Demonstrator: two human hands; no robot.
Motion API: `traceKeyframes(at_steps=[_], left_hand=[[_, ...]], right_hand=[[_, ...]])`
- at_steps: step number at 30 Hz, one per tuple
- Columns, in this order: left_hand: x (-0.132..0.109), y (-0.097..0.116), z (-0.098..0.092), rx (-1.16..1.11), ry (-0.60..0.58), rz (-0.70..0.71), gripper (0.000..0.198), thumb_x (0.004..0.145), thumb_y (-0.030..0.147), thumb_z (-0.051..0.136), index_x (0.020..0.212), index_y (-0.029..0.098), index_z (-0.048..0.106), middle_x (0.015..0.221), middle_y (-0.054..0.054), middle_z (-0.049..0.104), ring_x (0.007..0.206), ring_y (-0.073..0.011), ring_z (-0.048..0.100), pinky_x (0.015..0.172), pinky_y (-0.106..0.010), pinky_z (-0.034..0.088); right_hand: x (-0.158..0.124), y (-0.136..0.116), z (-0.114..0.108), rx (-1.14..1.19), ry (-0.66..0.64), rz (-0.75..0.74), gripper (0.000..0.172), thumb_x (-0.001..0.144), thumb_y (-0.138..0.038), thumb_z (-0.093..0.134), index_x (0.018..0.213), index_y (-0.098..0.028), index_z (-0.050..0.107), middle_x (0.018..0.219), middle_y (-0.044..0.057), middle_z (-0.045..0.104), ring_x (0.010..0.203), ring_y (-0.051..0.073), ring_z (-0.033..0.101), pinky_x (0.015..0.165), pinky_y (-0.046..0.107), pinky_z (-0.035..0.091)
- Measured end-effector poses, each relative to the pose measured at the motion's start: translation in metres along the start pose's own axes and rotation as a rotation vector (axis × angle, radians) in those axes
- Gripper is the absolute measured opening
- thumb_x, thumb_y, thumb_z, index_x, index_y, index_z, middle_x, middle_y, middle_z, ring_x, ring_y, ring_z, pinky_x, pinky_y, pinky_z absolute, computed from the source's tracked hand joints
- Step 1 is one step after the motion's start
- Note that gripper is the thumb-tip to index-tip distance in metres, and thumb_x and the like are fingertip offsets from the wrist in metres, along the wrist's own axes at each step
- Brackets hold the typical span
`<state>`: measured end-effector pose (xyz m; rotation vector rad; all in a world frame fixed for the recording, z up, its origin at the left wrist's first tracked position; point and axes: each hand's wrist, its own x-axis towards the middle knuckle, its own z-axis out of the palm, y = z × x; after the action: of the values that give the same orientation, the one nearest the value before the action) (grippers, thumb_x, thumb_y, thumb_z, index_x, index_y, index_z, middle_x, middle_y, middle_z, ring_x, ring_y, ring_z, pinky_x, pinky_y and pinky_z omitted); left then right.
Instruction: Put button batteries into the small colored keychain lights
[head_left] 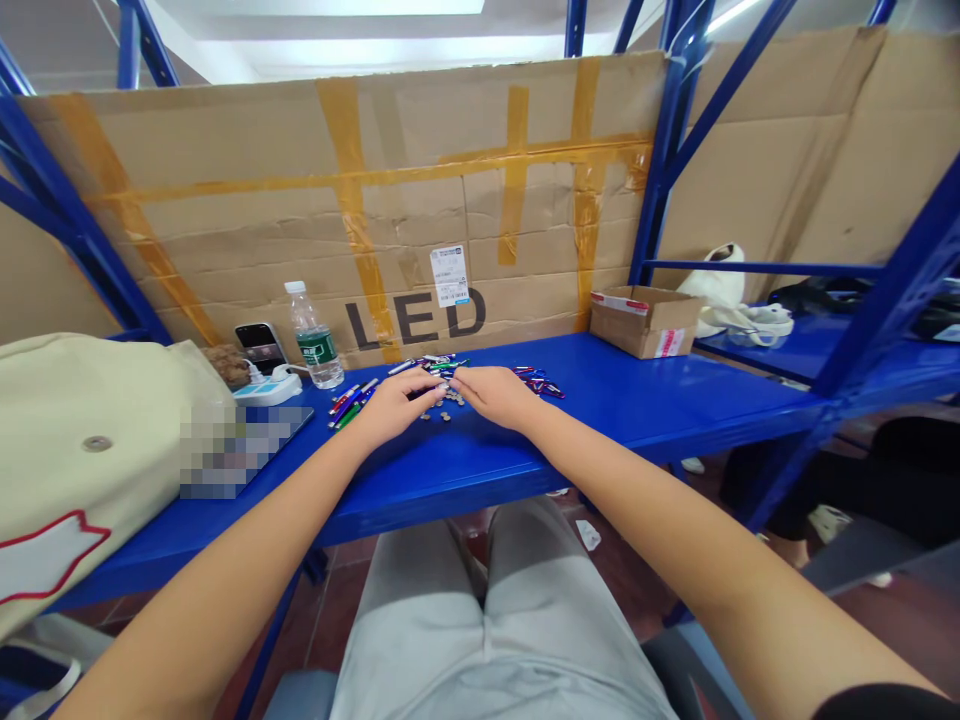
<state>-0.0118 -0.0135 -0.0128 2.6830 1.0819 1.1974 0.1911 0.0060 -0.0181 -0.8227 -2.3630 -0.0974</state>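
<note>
Both hands meet over the blue tabletop, fingertips almost touching. My left hand (pixel 397 408) has thumb and fingers brought together, pointing right; whatever small thing may be between them is too tiny to make out. From the other side, my right hand (pixel 496 394) bends its closed fingers toward the same spot, its fingertips partly hidden. Just below the fingertips lie several small round silvery discs (pixel 446 417), like button cells. Slim metallic pen-like tubes (pixel 349 402) in blue, red, green and silver lie beside my left hand. More such tubes (pixel 541 382) lie behind and beside my right hand.
A water bottle (pixel 318 340), a phone (pixel 261 348) and a white power strip (pixel 268 388) stand at the back left. A cream bag (pixel 97 400) occupies the left end. One small cardboard box (pixel 643 322) sits back right, before a large cardboard panel (pixel 285 240).
</note>
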Motion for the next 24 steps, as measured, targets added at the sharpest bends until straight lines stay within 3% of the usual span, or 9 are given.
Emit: traceKeyframes(at_steps=[4, 9, 13, 16, 18, 20, 24], left_hand=[[-0.001, 0.000, 0.000, 0.073, 0.047, 0.096, 0.030, 0.089, 0.039, 0.051, 0.098, 0.018, 0.070, 0.084, -0.006, 0.065, 0.078, -0.0159, 0.060, 0.073, -0.029, 0.050], [0.001, 0.001, 0.001, 0.184, 0.099, 0.190, 0.029, 0.090, 0.038, 0.051, 0.098, 0.018, 0.070, 0.087, -0.007, 0.067, 0.084, -0.0174, 0.061, 0.078, -0.031, 0.050], [0.002, -0.001, 0.001, 0.174, 0.121, 0.039, 0.032, 0.090, 0.042, 0.049, 0.100, 0.018, 0.069, 0.093, -0.008, 0.069, 0.088, -0.0191, 0.063, 0.083, -0.033, 0.050], [0.000, -0.006, -0.002, 0.165, 0.136, -0.116, 0.035, 0.089, 0.043, 0.048, 0.103, 0.017, 0.067, 0.102, -0.009, 0.069, 0.095, -0.0222, 0.063, 0.087, -0.036, 0.049], [-0.001, -0.010, -0.005, 0.147, 0.132, -0.192, 0.035, 0.089, 0.043, 0.048, 0.103, 0.017, 0.066, 0.105, -0.009, 0.069, 0.098, -0.0237, 0.063, 0.089, -0.037, 0.048], [-0.001, -0.013, -0.006, 0.125, 0.127, -0.229, 0.035, 0.088, 0.043, 0.048, 0.103, 0.017, 0.066, 0.105, -0.009, 0.070, 0.099, -0.0242, 0.063, 0.090, -0.038, 0.048], [-0.001, -0.014, -0.006, 0.106, 0.114, -0.222, 0.033, 0.087, 0.043, 0.050, 0.101, 0.018, 0.065, 0.106, -0.008, 0.069, 0.099, -0.0242, 0.062, 0.089, -0.037, 0.047]], right_hand=[[0.003, -0.001, 0.008, 0.218, 0.021, 0.030, 0.035, 0.097, -0.033, 0.030, 0.071, -0.018, 0.050, 0.072, 0.002, 0.058, 0.068, 0.014, 0.050, 0.066, 0.025, 0.034], [0.007, -0.006, 0.006, 0.447, -0.057, 0.098, 0.040, 0.095, -0.031, 0.028, 0.060, -0.019, 0.043, 0.059, -0.002, 0.050, 0.059, 0.011, 0.046, 0.061, 0.023, 0.035], [-0.003, 0.008, -0.017, 0.174, -0.051, 0.175, 0.042, 0.095, -0.042, 0.033, 0.069, -0.018, 0.055, 0.071, 0.003, 0.061, 0.069, 0.015, 0.053, 0.065, 0.025, 0.035], [-0.028, 0.037, -0.037, -0.131, -0.040, 0.470, 0.036, 0.090, -0.049, 0.044, 0.084, -0.018, 0.062, 0.086, 0.008, 0.067, 0.078, 0.019, 0.058, 0.064, 0.026, 0.036], [-0.046, 0.060, -0.044, -0.263, -0.134, 0.609, 0.030, 0.085, -0.046, 0.053, 0.087, -0.018, 0.064, 0.091, 0.011, 0.068, 0.083, 0.022, 0.061, 0.065, 0.027, 0.037], [-0.060, 0.080, -0.046, -0.307, -0.243, 0.678, 0.025, 0.084, -0.039, 0.057, 0.087, -0.017, 0.066, 0.093, 0.012, 0.068, 0.084, 0.022, 0.062, 0.066, 0.027, 0.039], [-0.068, 0.097, -0.043, -0.287, -0.264, 0.719, 0.022, 0.086, -0.034, 0.055, 0.086, -0.017, 0.067, 0.091, 0.011, 0.069, 0.082, 0.021, 0.062, 0.066, 0.027, 0.039]])
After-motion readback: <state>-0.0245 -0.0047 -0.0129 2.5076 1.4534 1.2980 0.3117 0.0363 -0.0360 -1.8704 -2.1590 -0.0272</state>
